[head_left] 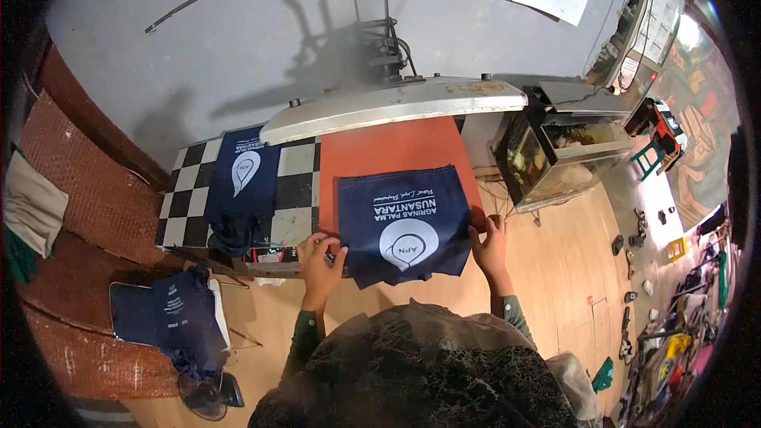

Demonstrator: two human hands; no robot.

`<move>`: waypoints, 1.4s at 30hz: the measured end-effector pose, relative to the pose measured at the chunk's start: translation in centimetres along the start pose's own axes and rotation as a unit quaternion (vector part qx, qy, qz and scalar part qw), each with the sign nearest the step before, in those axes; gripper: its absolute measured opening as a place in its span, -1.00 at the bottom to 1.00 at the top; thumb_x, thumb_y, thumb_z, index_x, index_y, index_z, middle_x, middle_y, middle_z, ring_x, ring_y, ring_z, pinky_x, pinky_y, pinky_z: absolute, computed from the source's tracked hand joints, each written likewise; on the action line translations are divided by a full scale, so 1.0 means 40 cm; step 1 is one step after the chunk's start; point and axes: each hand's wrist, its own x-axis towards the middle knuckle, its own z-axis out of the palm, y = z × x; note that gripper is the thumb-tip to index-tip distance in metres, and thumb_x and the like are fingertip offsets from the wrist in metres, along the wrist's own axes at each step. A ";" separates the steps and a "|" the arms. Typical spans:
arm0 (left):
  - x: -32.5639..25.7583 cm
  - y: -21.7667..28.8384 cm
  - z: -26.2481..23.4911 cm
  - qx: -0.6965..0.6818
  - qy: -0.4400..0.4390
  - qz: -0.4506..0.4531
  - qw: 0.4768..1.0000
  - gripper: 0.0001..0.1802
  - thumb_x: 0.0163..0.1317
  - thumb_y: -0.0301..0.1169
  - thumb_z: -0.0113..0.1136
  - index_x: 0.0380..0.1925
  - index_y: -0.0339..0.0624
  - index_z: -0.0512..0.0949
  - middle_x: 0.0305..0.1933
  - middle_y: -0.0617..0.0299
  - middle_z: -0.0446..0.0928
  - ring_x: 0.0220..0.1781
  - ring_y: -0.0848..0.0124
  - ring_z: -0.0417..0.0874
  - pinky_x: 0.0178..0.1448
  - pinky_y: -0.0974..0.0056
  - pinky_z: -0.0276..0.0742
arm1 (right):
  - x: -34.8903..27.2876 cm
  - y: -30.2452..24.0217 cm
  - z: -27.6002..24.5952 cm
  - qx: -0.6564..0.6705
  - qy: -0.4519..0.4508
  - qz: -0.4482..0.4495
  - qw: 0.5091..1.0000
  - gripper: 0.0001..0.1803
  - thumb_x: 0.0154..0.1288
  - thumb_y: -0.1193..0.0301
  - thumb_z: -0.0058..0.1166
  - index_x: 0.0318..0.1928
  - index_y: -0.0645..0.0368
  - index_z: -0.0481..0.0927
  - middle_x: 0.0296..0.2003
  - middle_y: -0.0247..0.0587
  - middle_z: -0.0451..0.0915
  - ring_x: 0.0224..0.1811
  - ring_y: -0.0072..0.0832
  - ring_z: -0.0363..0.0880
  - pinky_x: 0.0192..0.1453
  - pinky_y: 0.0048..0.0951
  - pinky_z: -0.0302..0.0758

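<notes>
A navy fabric piece (402, 226) with white print and a round white emblem lies on the orange pad (380, 147). Its near edge hangs past the pad. At the fabric's left side, my left hand (322, 263) has its thumb and fingers closed on the edge. The opposite edge is pinched by my right hand (488, 247). Just beyond the cloth, the white upper plate of a heat press (396, 105) stands raised over the far part of the pad.
Another printed navy fabric piece (241, 182) rests on the black-and-white checkered table (295, 190). More navy cloths (186, 313) are heaped on a chair at lower left, near a fan (202, 396). An aquarium (547, 150) stands to the right. Footwear (632, 261) lines the floor.
</notes>
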 end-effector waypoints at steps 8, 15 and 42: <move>0.040 0.003 0.006 -0.108 0.001 -0.066 0.992 -0.85 0.15 -0.38 0.36 -0.31 -0.10 0.59 -0.43 0.29 0.63 -0.23 0.24 0.61 0.15 0.10 0.36 | 0.028 0.027 0.021 0.073 -0.020 0.067 0.995 -0.82 0.20 0.49 0.26 -0.20 0.23 0.57 -0.35 -0.21 0.61 -0.24 -0.31 0.54 -0.14 -0.27 0.48; 0.169 -0.054 0.040 -0.177 0.027 -0.002 0.984 -0.81 0.21 -0.50 0.32 -0.21 -0.25 0.54 -0.40 0.19 0.64 -0.32 0.38 0.66 -0.13 0.32 0.51 | 0.177 0.007 0.022 0.287 -0.088 0.159 0.941 -0.76 0.26 0.50 0.19 -0.06 0.20 0.54 -0.33 -0.21 0.64 -0.37 -0.55 0.61 -0.35 -0.46 0.52; 0.125 -0.001 0.085 -0.049 -0.061 -0.050 0.996 -0.42 0.41 -0.12 0.06 0.30 -0.23 0.35 0.40 -0.21 0.29 0.49 -0.14 0.22 0.50 -0.02 0.16 | 0.134 -0.014 0.070 0.092 0.006 -0.068 0.993 -0.69 0.31 0.53 0.08 0.05 0.28 0.55 0.01 0.09 0.58 0.05 0.02 0.57 0.16 -0.21 0.48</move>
